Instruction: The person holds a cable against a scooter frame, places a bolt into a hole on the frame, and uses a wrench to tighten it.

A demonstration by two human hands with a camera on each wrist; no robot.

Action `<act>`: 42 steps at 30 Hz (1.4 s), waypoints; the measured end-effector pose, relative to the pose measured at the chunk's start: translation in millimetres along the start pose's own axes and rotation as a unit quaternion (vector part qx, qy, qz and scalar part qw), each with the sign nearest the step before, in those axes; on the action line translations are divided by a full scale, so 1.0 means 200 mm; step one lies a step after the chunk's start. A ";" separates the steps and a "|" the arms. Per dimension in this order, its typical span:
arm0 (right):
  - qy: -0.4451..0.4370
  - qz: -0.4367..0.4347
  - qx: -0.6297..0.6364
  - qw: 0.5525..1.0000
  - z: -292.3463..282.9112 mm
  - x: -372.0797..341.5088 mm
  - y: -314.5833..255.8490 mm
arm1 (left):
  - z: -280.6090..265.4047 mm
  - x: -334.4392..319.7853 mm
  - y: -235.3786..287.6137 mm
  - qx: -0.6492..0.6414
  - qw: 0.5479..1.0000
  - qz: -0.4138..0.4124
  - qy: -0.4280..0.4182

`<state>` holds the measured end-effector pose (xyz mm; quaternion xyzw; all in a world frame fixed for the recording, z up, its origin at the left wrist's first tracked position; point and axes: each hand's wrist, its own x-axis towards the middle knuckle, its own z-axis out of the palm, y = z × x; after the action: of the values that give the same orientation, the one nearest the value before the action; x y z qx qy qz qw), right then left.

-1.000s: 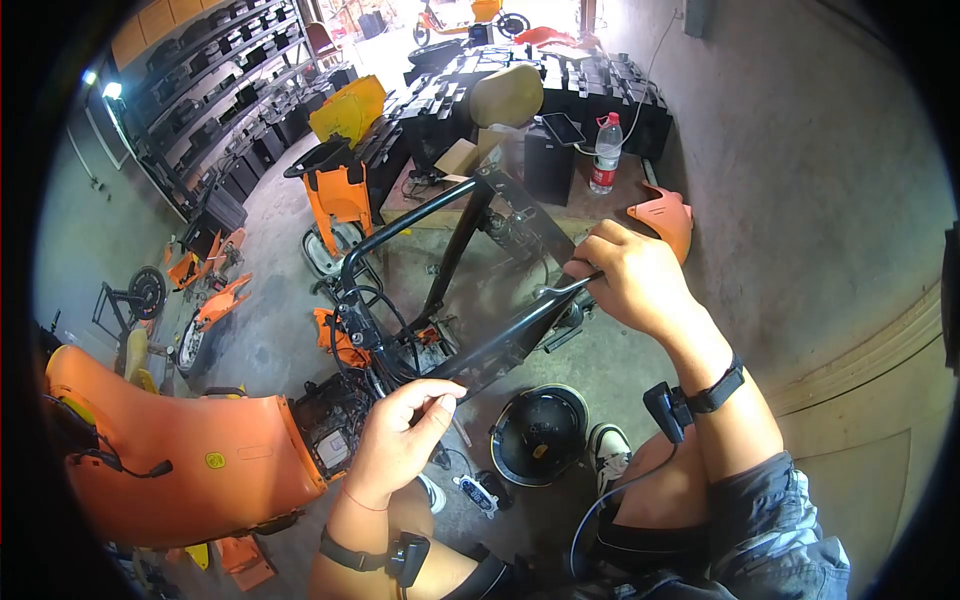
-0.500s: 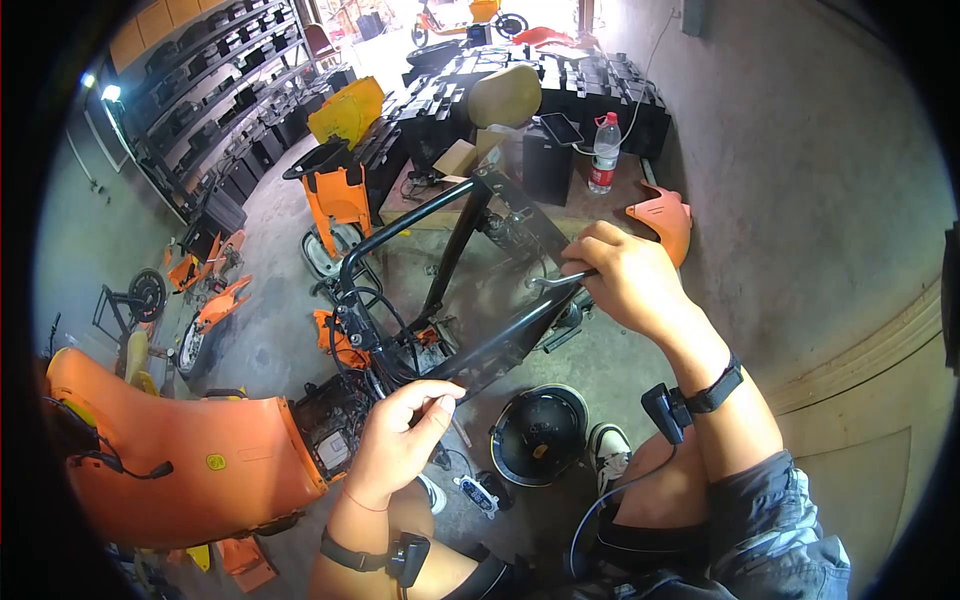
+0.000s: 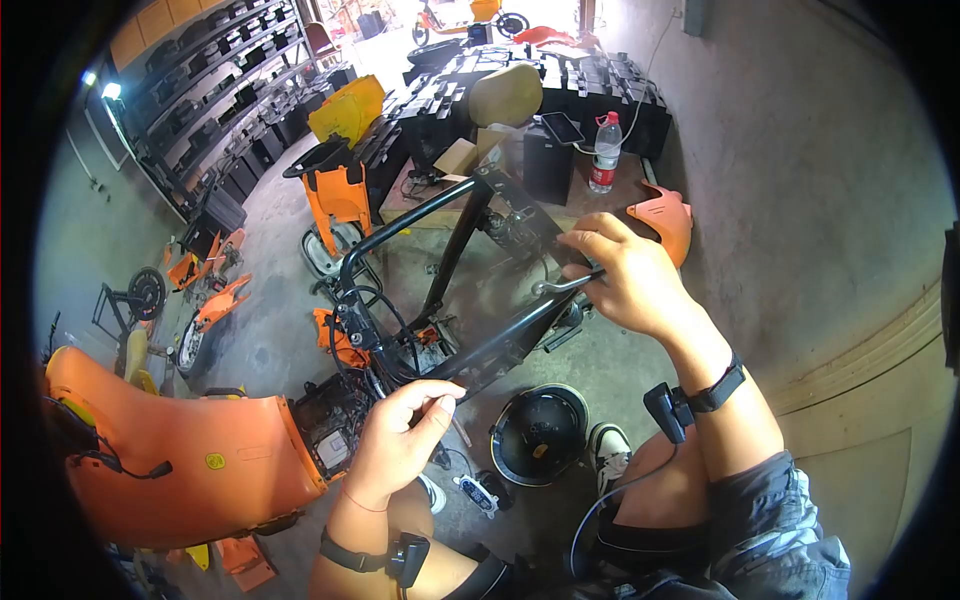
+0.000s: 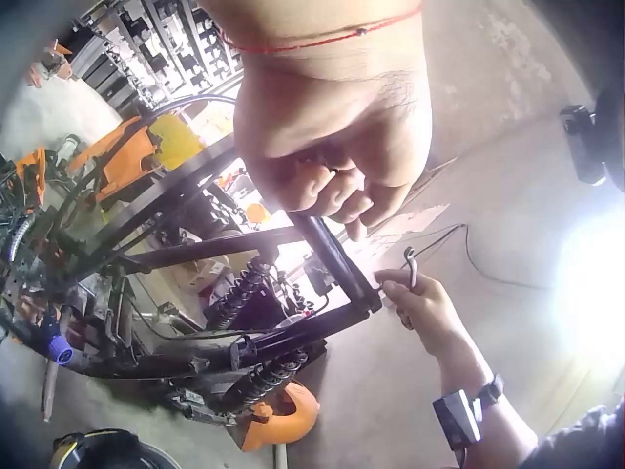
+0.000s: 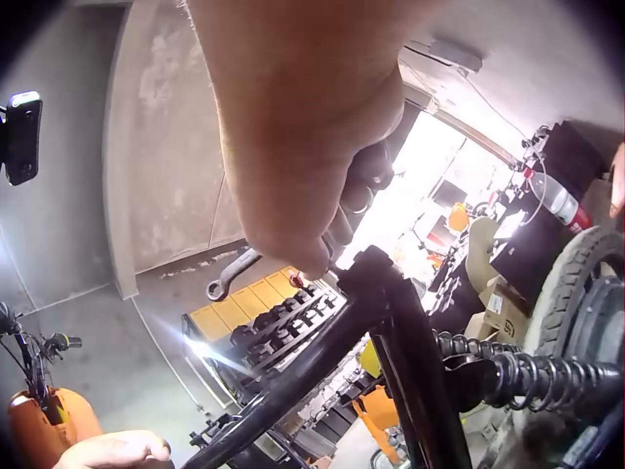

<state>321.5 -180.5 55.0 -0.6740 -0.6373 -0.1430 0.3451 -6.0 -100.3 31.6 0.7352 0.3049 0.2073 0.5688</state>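
Note:
The black tubular frame (image 3: 515, 325) of a stripped scooter stands in front of me. My left hand (image 3: 405, 435) grips its near tube, with the fingers curled round it in the left wrist view. At the tube's right end, my right hand (image 3: 640, 280) holds a metal wrench (image 3: 560, 286) between thumb and fingers, its index finger reaching out. The wrench's ring end (image 5: 219, 289) points away from the hand in the right wrist view. Its other end is hidden by the hand, close to the tube end (image 5: 369, 269).
An orange body panel (image 3: 190, 450) lies at left. A black helmet (image 3: 540, 435) rests upturned on the floor by my foot. Beyond the frame are a water bottle (image 3: 605, 155), a phone (image 3: 562, 128) and rows of black boxes (image 3: 440, 95). A wall (image 3: 800, 200) runs along the right.
The wrench has swung a little, first up, then slightly back down. The right hand's fingers have shifted and spread from a closer grip. The left hand and the frame have stayed put.

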 end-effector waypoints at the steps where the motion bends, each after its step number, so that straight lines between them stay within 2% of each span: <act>1: -0.023 -0.003 0.022 0.999 0.00 -0.01 0.01 | 0.00 0.00 0.00 0.004 1.000 -0.002 -0.002; 3: -0.047 -0.006 0.042 0.998 0.01 -0.02 0.03 | -0.01 0.00 0.00 0.003 1.000 -0.010 -0.003; 8: -0.095 0.058 -0.054 0.992 0.01 -0.01 0.02 | 0.01 0.01 -0.01 0.007 1.000 0.013 -0.010; 9: -0.095 0.058 -0.054 0.992 0.01 -0.01 0.01 | 0.01 0.01 -0.02 0.011 1.000 0.021 -0.010; 11: -0.013 0.030 -0.031 0.999 0.01 -0.01 -0.01 | 0.01 0.00 -0.02 0.014 0.999 0.029 -0.009; 13: -0.021 0.016 -0.005 1.000 0.01 -0.02 0.01 | 0.00 0.00 -0.01 -0.005 1.000 -0.009 -0.003; 15: -0.030 0.002 0.020 0.999 0.02 -0.02 0.02 | 0.00 0.00 0.00 -0.004 1.000 -0.012 -0.003; 17: -0.068 0.049 -0.028 0.996 0.03 -0.01 0.02 | 0.00 0.00 0.00 -0.003 1.000 -0.015 -0.005; 21: -0.046 0.046 -0.025 0.998 0.03 -0.02 0.01 | 0.00 0.00 -0.01 0.000 1.000 -0.002 -0.003; 23: -0.026 0.016 -0.005 1.000 0.03 -0.02 0.01 | 0.00 0.00 -0.01 0.000 1.000 -0.002 -0.003; 26: -0.070 0.056 -0.048 0.995 0.02 -0.01 -0.01 | 0.00 0.00 -0.01 0.005 1.000 -0.018 -0.005; 27: -0.070 0.056 -0.048 0.995 0.02 -0.01 -0.02 | 0.00 0.00 -0.01 0.011 1.000 0.002 -0.004; 29: -0.030 0.046 -0.031 0.998 0.01 -0.01 -0.02 | 0.01 0.01 -0.03 0.018 1.000 0.022 -0.004; 33: -0.054 0.038 -0.010 0.998 0.03 -0.02 0.00 | 0.02 0.01 -0.04 0.080 0.995 0.033 0.042; 35: -0.077 0.064 -0.051 0.994 0.02 -0.01 -0.02 | 0.03 0.01 -0.04 0.115 0.988 0.066 0.082; 37: -0.047 0.056 -0.038 0.997 0.01 -0.01 -0.03 | 0.03 0.01 -0.07 0.126 0.986 0.065 0.084; 39: -0.017 0.047 -0.024 0.998 0.01 -0.02 -0.03 | 0.03 0.00 -0.04 0.157 0.982 0.040 0.093; 42: -0.052 0.051 0.021 0.997 0.02 -0.03 0.00 | 0.03 0.00 -0.01 0.190 0.979 -0.005 0.074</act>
<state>319.3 -183.0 49.0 -0.7046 -0.6224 -0.0767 0.3320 -3.1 -104.4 27.7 0.8113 0.3833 0.1963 0.3953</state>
